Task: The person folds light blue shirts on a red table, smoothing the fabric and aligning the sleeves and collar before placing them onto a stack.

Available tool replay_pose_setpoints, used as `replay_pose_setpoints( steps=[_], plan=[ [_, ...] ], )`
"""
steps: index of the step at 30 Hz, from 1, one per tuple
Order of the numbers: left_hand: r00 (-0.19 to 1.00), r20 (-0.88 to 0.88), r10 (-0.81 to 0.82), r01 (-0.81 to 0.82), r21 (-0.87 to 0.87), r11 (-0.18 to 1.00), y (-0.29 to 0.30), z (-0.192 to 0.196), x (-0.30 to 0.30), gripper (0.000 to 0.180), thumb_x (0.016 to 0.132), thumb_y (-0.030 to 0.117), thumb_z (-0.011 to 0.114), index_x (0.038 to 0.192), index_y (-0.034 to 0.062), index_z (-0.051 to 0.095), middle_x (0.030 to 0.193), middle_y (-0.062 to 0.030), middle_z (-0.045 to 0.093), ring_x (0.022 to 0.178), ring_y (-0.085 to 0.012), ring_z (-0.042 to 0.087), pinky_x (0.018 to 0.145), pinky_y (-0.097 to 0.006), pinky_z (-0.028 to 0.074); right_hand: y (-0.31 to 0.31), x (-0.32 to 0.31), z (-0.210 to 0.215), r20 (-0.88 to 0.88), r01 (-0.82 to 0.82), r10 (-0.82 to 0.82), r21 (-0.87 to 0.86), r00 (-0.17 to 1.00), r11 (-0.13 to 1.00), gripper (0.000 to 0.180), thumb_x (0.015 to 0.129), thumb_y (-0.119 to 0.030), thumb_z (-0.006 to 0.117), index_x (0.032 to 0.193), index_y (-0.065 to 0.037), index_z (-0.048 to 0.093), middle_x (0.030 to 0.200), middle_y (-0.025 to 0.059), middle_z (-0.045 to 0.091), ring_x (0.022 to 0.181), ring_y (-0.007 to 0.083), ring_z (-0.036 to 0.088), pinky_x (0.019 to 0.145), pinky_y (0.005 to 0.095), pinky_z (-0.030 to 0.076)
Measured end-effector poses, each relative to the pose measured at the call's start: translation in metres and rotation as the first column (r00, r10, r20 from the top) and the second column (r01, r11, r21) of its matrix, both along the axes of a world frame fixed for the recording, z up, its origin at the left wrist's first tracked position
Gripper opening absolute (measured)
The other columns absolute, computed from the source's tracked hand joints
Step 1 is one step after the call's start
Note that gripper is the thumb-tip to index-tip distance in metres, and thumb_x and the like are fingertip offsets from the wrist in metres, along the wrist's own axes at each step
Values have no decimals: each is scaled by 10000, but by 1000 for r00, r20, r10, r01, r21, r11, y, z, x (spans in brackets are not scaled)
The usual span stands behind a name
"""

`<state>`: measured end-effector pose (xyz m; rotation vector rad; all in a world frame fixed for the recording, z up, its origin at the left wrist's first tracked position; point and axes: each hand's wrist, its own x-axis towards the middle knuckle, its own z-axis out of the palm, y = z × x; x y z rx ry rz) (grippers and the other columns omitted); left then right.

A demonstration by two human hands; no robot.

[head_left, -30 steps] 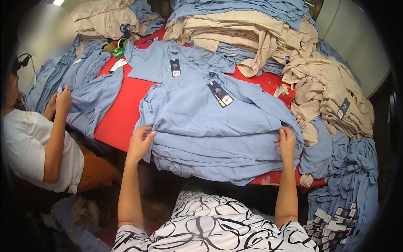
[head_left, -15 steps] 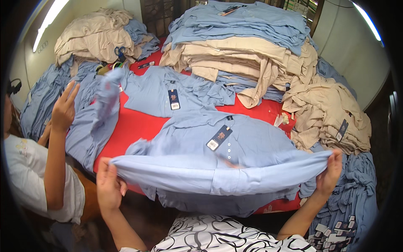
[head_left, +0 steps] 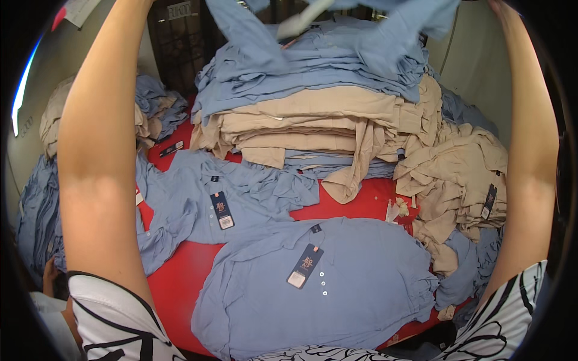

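Both my forearms reach up past the top of the head view, the left arm (head_left: 99,180) along one side and the right arm (head_left: 527,144) along the other. Neither hand shows, as each lies beyond the upper edge. A light blue garment (head_left: 415,27) hangs blurred between the arms at the top, over the tall pile; its upper part is cut off. Below, a blue shirt (head_left: 373,283) with white buttons lies spread front up, a dark hang tag (head_left: 304,266) on its neck. Beyond it to the left lies another tagged blue shirt (head_left: 180,192).
A tall stack of blue and beige garments (head_left: 313,114) stands at the back. Tagged beige clothes (head_left: 457,168) are heaped at right, blue clothes (head_left: 36,204) at left. Red cloth (head_left: 180,283) covers the table. Part of another person's sleeve (head_left: 51,307) shows at lower left.
My arms have gone from low in front, stretching a blue garment between both hands, to high overhead. The garment has risen to the top edge; the shirt beneath is now uncovered. My view has shifted.
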<state>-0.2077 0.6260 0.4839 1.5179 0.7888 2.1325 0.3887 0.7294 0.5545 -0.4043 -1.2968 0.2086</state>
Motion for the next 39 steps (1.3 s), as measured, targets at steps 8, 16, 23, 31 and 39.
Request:
replay_pose_setpoints(
  steps=[8, 16, 23, 31, 39],
  plan=[
    [972, -119, 204, -236, -419, 877, 163, -145, -13, 261, 958, 225, 551, 1134, 34, 577, 1028, -109, 617, 862, -229, 638, 779, -362, 577, 118, -34, -207, 516, 475, -256, -354, 818, 806, 339, 979, -124, 502, 1216, 117, 520, 1178, 158, 600, 1162, 209, 546, 1047, 367, 403],
    [662, -711, 239, -472, -147, 869, 36, -356, 53, 471, 906, 296, 638, 1243, -23, 559, 1107, -124, 647, 1074, -189, 579, 907, -302, 439, 5, -34, -350, 577, 480, -298, -192, 760, 856, 332, 976, -166, 516, 1175, 87, 601, 1113, 140, 660, 1113, 171, 584, 1002, 299, 416],
    [639, -726, -254, -615, -681, 398, -266, -471, 92, 200, 867, 187, 639, 959, 10, 626, 836, -146, 659, 757, -297, 630, 695, -377, 480, -262, -125, -555, 522, 196, 407, -763, 749, 616, 196, 925, -139, 565, 1019, -14, 681, 1029, 143, 677, 975, 270, 631, 884, 358, 474],
    [768, -633, 101, -622, -699, 352, -264, -489, 94, 252, 926, 258, 592, 981, 12, 573, 833, -184, 653, 819, -339, 641, 723, -416, 476, -281, -314, -588, 879, 190, 136, -246, 457, 951, 357, 865, -19, 516, 1216, -18, 586, 1308, 153, 540, 1117, 331, 544, 998, 418, 387],
    [775, -603, -189, -509, -772, 381, -287, -523, 64, 437, 847, 366, 704, 1039, -11, 594, 843, -143, 667, 809, -239, 631, 741, -403, 479, -307, -328, -620, 882, 140, 314, -381, 352, 914, 502, 925, -292, 535, 1326, 9, 497, 1429, 189, 434, 1336, 339, 390, 1114, 542, 235]
  ],
)
